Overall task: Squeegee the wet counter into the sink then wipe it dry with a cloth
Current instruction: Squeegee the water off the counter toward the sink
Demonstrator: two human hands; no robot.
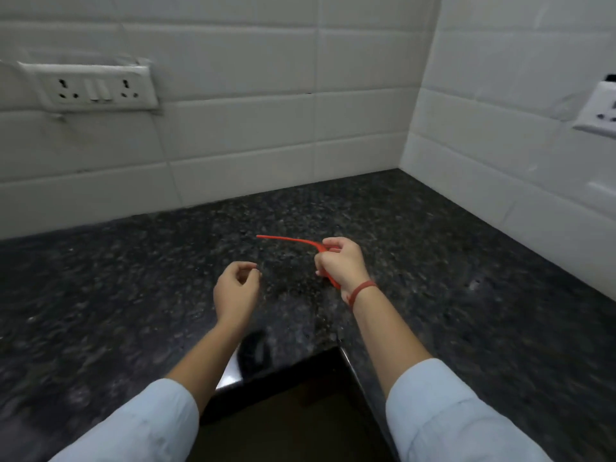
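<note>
Gripping the squeegee [290, 240], the right hand [343, 261] sits over the middle of the surface [133, 295], fingers curled round the red handle. I note the thin red blade running out to the left of that fist, roughly level. A short red end shows below the hand near the wrist. I cannot tell from the head view whether the blade touches the surface or hangs just above it.

Left hand [235, 288]: holds nothing, fingers loosely curled, thumb near the index tip. It hovers beside the right hand and apart from it, clear of the squeegee.

Surface: dark speckled stone that fills the corner, with an inside corner cut at its near edge between the two forearms.

Wall [250, 128]: white tiles on two sides, meeting at the far right corner. I log a white socket plate [96, 88] on the left and a second plate [600, 111] at the right edge, partly cut off.

A red band [361, 290] circles the right wrist. Pale blue sleeves [150, 425] are pushed up both forearms.
</note>
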